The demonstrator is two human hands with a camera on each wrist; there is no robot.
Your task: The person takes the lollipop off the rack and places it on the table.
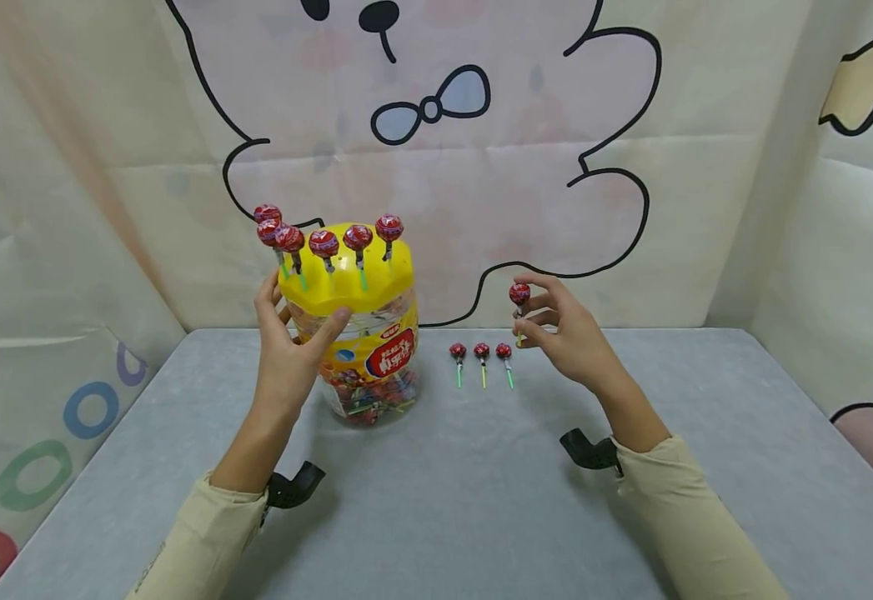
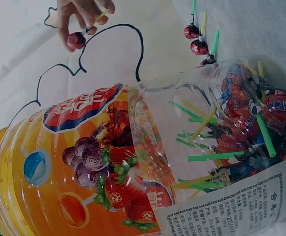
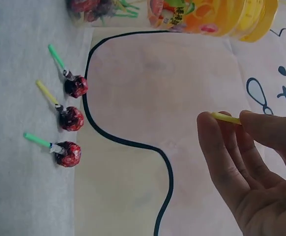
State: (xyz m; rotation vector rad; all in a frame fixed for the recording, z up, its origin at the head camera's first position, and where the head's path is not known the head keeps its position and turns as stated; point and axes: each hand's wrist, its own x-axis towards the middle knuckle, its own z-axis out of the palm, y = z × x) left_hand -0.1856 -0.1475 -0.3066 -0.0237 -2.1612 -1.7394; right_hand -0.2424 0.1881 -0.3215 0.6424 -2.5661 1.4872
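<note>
A clear plastic candy jar (image 1: 391,358) with a yellow lid (image 1: 346,287) stands on the left half of the table. My left hand (image 1: 289,358) grips it near the top, thumb on the front just below the lid; most of the fingers are hidden behind. Several red-wrapped lollipops (image 1: 323,243) stick up from the lid. To the right of the jar, my right hand (image 1: 567,333) holds another lollipop (image 1: 519,293) upright above the table; in the right wrist view, fingertips pinch its yellow stick (image 3: 225,118). More lollipops (image 2: 236,128) lie inside the jar's bottom.
Three lollipops lie in a row between jar and right hand, the middle one (image 1: 483,354) with a yellow stick, the outer two with green. The grey table (image 1: 451,500) meets a printed cloth backdrop (image 1: 496,200) at its far edge.
</note>
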